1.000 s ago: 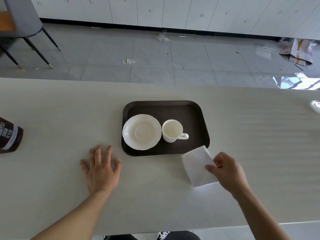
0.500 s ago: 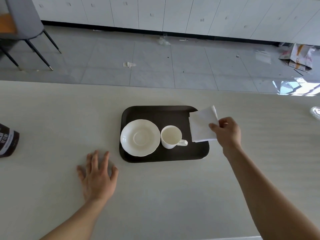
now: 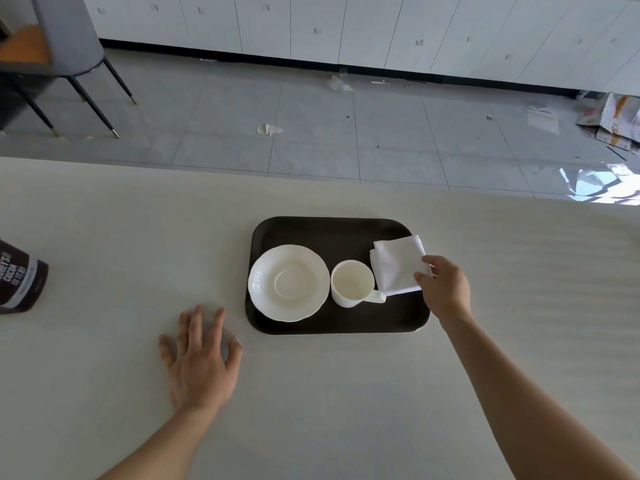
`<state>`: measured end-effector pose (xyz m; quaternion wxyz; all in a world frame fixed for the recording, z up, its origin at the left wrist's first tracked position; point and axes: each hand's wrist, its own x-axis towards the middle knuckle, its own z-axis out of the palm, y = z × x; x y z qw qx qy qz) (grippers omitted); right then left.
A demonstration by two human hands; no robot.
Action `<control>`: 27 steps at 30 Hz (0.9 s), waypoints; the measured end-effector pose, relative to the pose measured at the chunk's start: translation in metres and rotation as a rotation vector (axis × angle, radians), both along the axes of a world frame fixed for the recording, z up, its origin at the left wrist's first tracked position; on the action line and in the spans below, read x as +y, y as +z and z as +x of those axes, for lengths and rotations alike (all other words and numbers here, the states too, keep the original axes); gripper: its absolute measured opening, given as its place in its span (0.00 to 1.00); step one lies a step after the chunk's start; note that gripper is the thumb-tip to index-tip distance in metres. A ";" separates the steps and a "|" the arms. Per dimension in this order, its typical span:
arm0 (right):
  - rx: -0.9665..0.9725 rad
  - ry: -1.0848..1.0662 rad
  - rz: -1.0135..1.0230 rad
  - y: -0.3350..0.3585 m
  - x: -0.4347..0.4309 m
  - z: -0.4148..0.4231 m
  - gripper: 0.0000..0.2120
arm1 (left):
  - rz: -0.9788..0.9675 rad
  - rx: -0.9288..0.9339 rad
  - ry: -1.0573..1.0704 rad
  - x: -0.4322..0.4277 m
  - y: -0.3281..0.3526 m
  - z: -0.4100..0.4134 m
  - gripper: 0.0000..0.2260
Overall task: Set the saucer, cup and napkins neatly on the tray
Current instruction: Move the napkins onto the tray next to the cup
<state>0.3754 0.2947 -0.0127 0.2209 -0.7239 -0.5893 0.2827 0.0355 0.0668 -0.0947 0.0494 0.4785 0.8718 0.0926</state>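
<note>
A dark brown tray (image 3: 329, 230) lies on the pale table. On its left part sits a white saucer (image 3: 288, 283). An empty white cup (image 3: 352, 284) stands just right of the saucer, its handle pointing right. A stack of white folded napkins (image 3: 396, 263) rests on the tray's right side, close to the cup's handle. My right hand (image 3: 445, 287) pinches the napkins' right edge between thumb and fingers. My left hand (image 3: 201, 358) lies flat on the table, fingers spread, to the left of the tray's near corner.
A dark brown pouch with white lettering (image 3: 19, 277) stands at the table's left edge. Beyond the table's far edge (image 3: 311, 178) is a grey tiled floor with scraps of litter, a grey chair (image 3: 59, 46) at far left, and white cabinets.
My right hand carried the napkins from the table near the tray's front right corner up and onto the tray's right side, lowering them beside the cup. My left hand stayed flat.
</note>
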 end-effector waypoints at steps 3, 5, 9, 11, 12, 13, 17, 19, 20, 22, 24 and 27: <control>-0.076 0.042 0.062 -0.001 -0.004 -0.001 0.17 | 0.007 -0.004 -0.002 0.000 0.000 0.000 0.28; -0.089 0.064 0.099 0.001 -0.007 -0.002 0.16 | 0.011 -0.003 -0.005 0.000 0.000 0.000 0.28; -0.081 0.110 0.155 0.005 -0.007 -0.007 0.15 | 0.016 -0.005 -0.003 0.000 0.000 0.000 0.28; -0.070 0.128 0.152 0.006 -0.007 -0.011 0.15 | 0.016 -0.008 -0.005 0.000 0.001 0.000 0.28; -0.062 0.132 0.148 0.006 -0.007 -0.012 0.15 | 0.013 -0.009 -0.004 0.000 0.001 0.001 0.28; -0.057 0.134 0.146 0.006 -0.006 -0.014 0.15 | 0.011 -0.010 -0.002 0.000 0.001 0.001 0.28; -0.060 0.166 0.150 0.009 -0.006 -0.020 0.12 | 0.007 -0.003 -0.007 0.000 -0.001 0.000 0.28; -0.055 0.187 0.149 0.012 -0.006 -0.024 0.11 | 0.007 0.000 -0.008 -0.001 -0.001 0.000 0.28; -0.047 0.196 0.149 0.015 -0.005 -0.026 0.10 | 0.007 0.000 -0.009 -0.001 -0.002 -0.001 0.28; -0.031 0.212 0.151 0.020 -0.004 -0.032 0.09 | 0.007 0.000 -0.007 -0.001 -0.002 -0.001 0.28; -0.018 0.230 0.158 0.026 -0.002 -0.039 0.08 | 0.001 -0.001 -0.003 -0.001 -0.002 -0.001 0.27; -0.012 0.255 0.152 0.033 -0.001 -0.051 0.07 | -0.007 -0.007 0.001 0.000 -0.002 -0.001 0.27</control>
